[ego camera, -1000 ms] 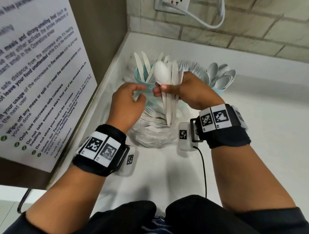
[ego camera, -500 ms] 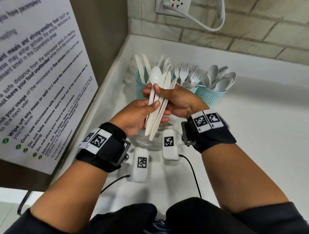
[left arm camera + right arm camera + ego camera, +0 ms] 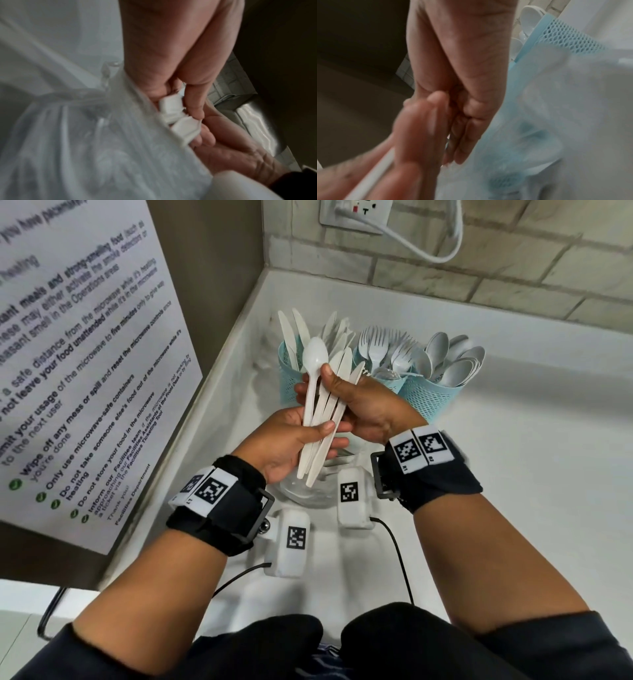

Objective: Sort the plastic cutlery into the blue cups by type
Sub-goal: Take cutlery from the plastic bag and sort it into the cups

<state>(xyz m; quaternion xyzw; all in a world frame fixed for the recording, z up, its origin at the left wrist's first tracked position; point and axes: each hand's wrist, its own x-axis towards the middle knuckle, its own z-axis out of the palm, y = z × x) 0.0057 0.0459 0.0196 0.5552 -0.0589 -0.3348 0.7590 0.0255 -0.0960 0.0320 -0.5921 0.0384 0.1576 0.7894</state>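
**A bundle of cutlery held in both hands above the clear container**

A bundle of white cutlery is gripped by both hands. The lower handles are pinned by the left hand, its thumb laid across them and its fingers curled beneath; the handle ends are seen poking out past the thumb in the left wrist view. Higher up, the same bundle is clasped by the right hand, thumb on top. One spoon stands at the bundle's left edge, bowl upward, with several knives fanned beside it (how many cannot be told).

Directly below the hands a clear container is seen, largely hidden by them; its contents cannot be made out. Behind the hands three blue mesh cups are ranged along the counter: the left cup holds knives, the middle cup, mostly hidden by the right hand, holds forks, and the right cup holds spoons. The view of the left and middle cups is partly blocked by the bundle.

A printed notice is fixed to the panel at the left, and a socket with a white cable is set in the brick wall behind.
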